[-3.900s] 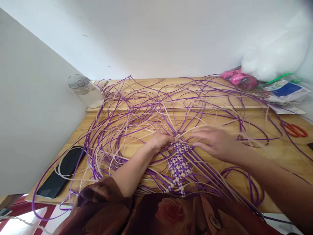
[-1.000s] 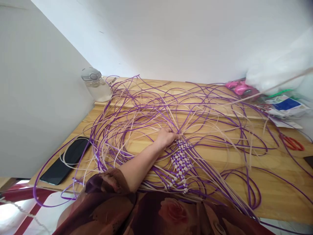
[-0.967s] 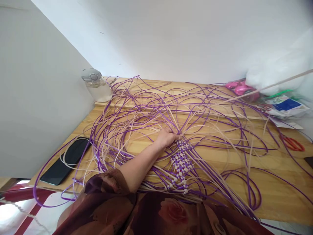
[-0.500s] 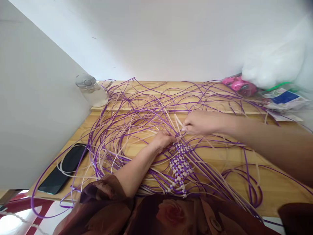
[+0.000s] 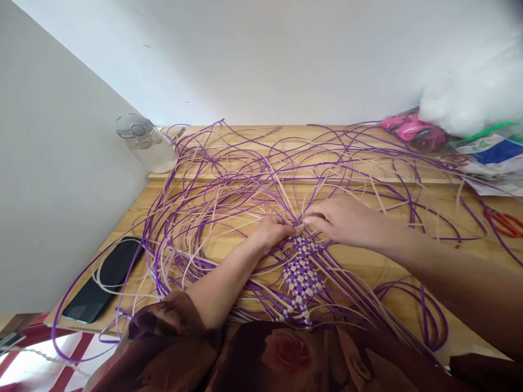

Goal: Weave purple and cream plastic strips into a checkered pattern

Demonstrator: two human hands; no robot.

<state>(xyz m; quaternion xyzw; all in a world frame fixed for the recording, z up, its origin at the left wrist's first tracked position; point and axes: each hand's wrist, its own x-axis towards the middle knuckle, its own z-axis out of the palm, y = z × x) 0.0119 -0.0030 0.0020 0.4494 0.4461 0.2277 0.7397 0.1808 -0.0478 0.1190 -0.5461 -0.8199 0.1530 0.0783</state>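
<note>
A woven piece of purple and cream checks (image 5: 304, 275) lies in front of me on the wooden table, its lower end near my shirt. Long loose purple and cream strands (image 5: 220, 188) spread from it to both sides. At its upper left edge my left hand (image 5: 273, 233) is closed, thumb and fingers pinching cream strands at the weave. Just to the right, my right hand (image 5: 337, 218) is bent over the same spot, thumb and forefinger close together at a cream strand. The fingertips of both hands nearly meet, and the exact crossing of strands between them is too small to make out.
A black phone (image 5: 104, 280) lies at the left under some strands. A clear bottle with a grey lid (image 5: 149, 144) stands at the back left. At the right are a pink item in plastic (image 5: 412, 130), a white bag (image 5: 469, 98) and orange-handled scissors (image 5: 506, 222).
My right hand has come down slightly and closer to the weave; the cream strand it held upright no longer stands up. My left hand stays in place. The view has shifted slightly, showing the scissors.
</note>
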